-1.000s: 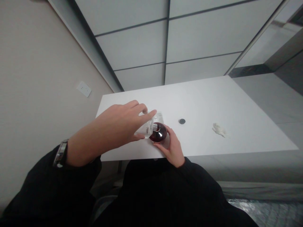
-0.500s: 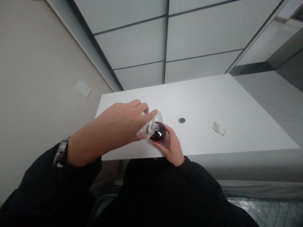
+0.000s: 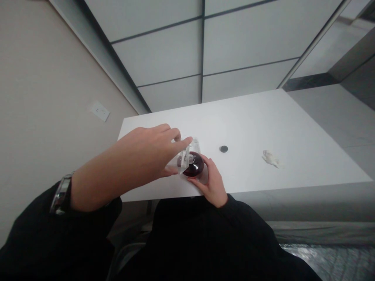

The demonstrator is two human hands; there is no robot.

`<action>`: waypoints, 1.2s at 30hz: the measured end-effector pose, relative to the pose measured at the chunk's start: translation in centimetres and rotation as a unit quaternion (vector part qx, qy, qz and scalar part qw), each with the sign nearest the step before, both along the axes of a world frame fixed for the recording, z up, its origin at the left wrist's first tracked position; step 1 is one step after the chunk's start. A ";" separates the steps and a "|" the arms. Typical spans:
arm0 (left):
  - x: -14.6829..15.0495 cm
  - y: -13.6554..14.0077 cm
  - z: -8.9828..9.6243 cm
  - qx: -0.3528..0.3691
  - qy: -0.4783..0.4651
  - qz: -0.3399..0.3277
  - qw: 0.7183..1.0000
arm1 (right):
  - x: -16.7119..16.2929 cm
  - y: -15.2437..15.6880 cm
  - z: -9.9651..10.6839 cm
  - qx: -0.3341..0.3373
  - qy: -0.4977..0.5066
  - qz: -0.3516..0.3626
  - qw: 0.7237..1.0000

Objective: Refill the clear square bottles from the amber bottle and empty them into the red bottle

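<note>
My left hand is closed around a clear, see-through cup, which is tilted against the mouth of a dark-red rounded bottle. My right hand wraps the bottle from its right side, thumb in front and fingers behind. The bottle's neck is partly covered by the cup, and whether any liquid is flowing cannot be made out. Just behind the bottle shows another clear piece; I cannot tell whether it belongs to the cup. A small dark round cap lies to the right of the bottle.
A crumpled white tissue rests on the right part of the white table. Panelled sliding doors stand behind the table's far edge. On the left wall is a socket.
The view has shifted slightly. My left hand and the cup have moved a little to the left, with the cup still at the bottle's mouth. My right hand keeps its hold.
</note>
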State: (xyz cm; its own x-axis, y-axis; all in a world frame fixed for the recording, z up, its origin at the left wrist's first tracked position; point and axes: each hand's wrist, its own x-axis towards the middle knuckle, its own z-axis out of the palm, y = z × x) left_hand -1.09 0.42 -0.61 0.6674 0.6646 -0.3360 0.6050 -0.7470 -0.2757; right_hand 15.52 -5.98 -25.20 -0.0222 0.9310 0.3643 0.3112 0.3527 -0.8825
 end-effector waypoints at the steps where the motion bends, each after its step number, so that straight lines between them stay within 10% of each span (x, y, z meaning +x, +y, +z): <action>1: 0.0 0.0 0.0 0.001 0.001 -0.002 1.000 | 0.0 0.0 0.0 -0.001 -0.001 0.002 1.000; 36: 0.3 -0.4 0.7 0.017 -0.007 0.000 1.000 | 0.1 0.1 0.0 -0.021 -0.010 -0.005 1.000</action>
State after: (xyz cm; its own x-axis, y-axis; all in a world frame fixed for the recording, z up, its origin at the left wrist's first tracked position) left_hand -0.76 0.03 0.06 0.6720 0.6754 -0.3039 0.6083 -0.7374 -0.2937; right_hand 15.65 -5.87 -25.21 -0.0204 0.9460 0.3237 0.3330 0.3117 -0.8899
